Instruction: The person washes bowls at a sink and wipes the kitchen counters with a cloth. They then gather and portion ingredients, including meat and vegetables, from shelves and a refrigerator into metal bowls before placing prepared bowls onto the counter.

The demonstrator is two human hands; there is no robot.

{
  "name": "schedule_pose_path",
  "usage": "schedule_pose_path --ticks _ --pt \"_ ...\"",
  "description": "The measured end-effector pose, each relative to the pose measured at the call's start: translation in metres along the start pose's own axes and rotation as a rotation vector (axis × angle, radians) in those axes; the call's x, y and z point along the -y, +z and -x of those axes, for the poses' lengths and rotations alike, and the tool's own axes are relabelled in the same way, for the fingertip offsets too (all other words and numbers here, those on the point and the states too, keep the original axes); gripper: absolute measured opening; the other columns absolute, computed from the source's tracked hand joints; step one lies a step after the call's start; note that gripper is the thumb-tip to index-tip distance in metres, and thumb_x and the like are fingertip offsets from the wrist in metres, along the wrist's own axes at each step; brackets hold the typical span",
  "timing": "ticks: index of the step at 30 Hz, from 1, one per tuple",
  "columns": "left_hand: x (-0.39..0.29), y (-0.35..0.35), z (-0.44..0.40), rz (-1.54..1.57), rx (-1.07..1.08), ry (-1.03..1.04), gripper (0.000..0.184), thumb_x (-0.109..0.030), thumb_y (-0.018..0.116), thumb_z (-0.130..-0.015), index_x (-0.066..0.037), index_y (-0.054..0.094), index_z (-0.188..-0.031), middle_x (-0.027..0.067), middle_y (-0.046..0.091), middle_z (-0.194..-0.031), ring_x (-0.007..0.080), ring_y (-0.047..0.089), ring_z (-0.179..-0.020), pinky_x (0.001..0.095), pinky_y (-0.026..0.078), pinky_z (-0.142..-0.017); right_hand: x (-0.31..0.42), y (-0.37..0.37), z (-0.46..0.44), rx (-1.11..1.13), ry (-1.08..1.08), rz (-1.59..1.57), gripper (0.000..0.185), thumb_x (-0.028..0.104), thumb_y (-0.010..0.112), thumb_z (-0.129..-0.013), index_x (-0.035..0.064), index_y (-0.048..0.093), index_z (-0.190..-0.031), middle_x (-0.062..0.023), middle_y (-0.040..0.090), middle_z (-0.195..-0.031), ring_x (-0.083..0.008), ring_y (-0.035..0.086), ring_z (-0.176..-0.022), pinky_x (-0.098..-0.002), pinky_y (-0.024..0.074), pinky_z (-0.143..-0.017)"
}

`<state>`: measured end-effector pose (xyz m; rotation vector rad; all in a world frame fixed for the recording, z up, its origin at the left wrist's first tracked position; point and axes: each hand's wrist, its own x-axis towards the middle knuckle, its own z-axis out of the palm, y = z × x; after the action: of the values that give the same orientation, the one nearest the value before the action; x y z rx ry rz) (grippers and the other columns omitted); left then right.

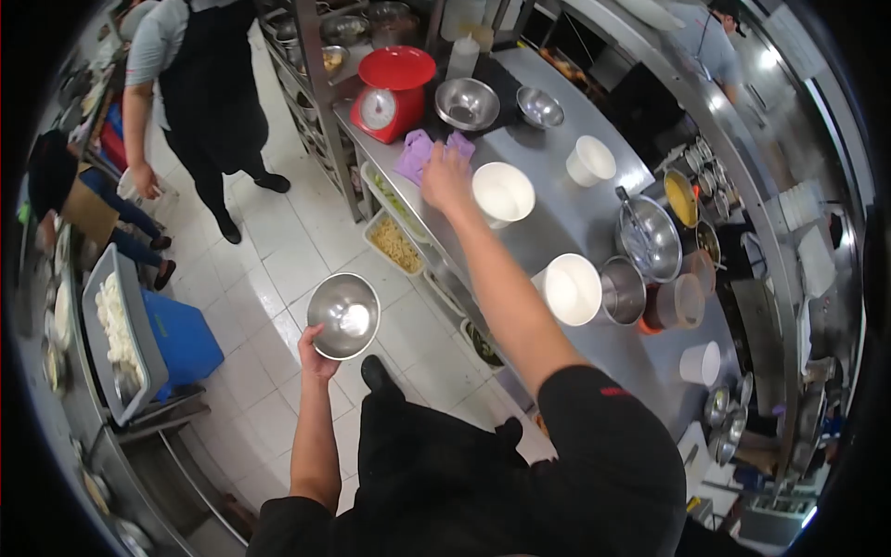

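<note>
My left hand (pixel 320 353) grips the rim of a metal mixing bowl (pixel 334 302), held out over the floor with nothing visible inside. Over at the steel counter, my right hand (pixel 446 178) reaches onto a purple cloth (pixel 415 156), its fingers closed on the fabric. A red kitchen scale (pixel 394 93) stands just behind the cloth. Close to my right wrist is a white tub (pixel 503 193). Another metal bowl (pixel 467 104) sits beyond the cloth.
Along the steel counter (pixel 548 218) stand more white tubs (pixel 572 290), a large metal bowl (pixel 649 239) and a squeeze bottle (pixel 462 58). Food bins (pixel 394 243) sit below its edge. A co-worker in a dark apron (pixel 212 84) stands on the tiled floor. A grey bin (pixel 121 334) is at left.
</note>
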<state>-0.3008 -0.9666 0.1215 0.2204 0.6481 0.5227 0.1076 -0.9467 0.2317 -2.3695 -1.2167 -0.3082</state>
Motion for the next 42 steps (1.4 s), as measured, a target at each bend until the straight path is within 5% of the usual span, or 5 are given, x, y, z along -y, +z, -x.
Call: schedule_pose_path --ticks 16,23,28,31,42 --pt "-0.099 0.084 -0.05 -0.655 0.153 -0.254 0.061 -0.042 0.057 -0.098 -0.01 0.038 -0.146 0.0113 0.051 -0.141 0.0304 0.059 -0.121 0.0478 0.054 -0.095 0.038 -0.154 0.201 0.736 0.561 -0.235 0.024 0.017 0.058 -0.089 -0.0009 0.065 -0.104 -0.0184 0.059 -0.124 -0.0362 0.057 -0.109 -0.0441 0.047 -0.091" --pt "0.03 0.16 -0.055 -1.286 0.566 -0.222 0.054 -0.042 0.04 -0.107 -0.002 0.044 -0.143 0.017 0.054 -0.137 0.0264 0.05 -0.126 0.0368 0.041 -0.105 0.082 -0.173 0.255 -0.295 0.531 -0.302 0.035 0.013 0.067 -0.084 0.0 0.061 -0.116 -0.0206 0.056 -0.103 -0.0376 0.055 -0.1 -0.0474 0.0437 -0.094" --pt "0.104 0.234 -0.014 -1.404 0.648 -0.171 0.04 -0.03 0.05 -0.105 0.001 0.06 -0.129 0.0073 0.067 -0.108 0.0162 0.059 -0.098 0.0325 0.048 -0.087 0.029 -0.186 0.295 0.28 0.427 -0.533 0.032 0.016 0.065 -0.078 0.001 0.063 -0.107 -0.0252 0.065 -0.1 -0.0384 0.063 -0.097 -0.0468 0.0487 -0.085" --pt "0.162 0.267 0.02 -1.575 0.955 0.093 0.044 -0.036 0.046 -0.104 -0.002 0.06 -0.127 0.0236 0.067 -0.114 0.0417 0.063 -0.108 0.0456 0.047 -0.094 -0.009 -0.299 0.306 0.947 0.278 -0.302 0.027 0.026 0.067 -0.078 0.0029 0.065 -0.093 -0.0187 0.069 -0.084 -0.0384 0.066 -0.08 -0.0478 0.0509 -0.075" --pt "0.36 0.336 0.007 -1.704 0.921 -0.463 0.053 -0.032 0.056 -0.1 0.0 0.046 -0.141 0.0252 0.061 -0.122 0.0304 0.07 -0.094 0.0359 0.059 -0.066 -0.302 -0.372 0.532 -0.28 1.103 -0.116 0.03 0.021 0.065 -0.084 0.0003 0.068 -0.104 -0.0184 0.071 -0.09 -0.0331 0.069 -0.081 -0.04 0.0532 -0.074"
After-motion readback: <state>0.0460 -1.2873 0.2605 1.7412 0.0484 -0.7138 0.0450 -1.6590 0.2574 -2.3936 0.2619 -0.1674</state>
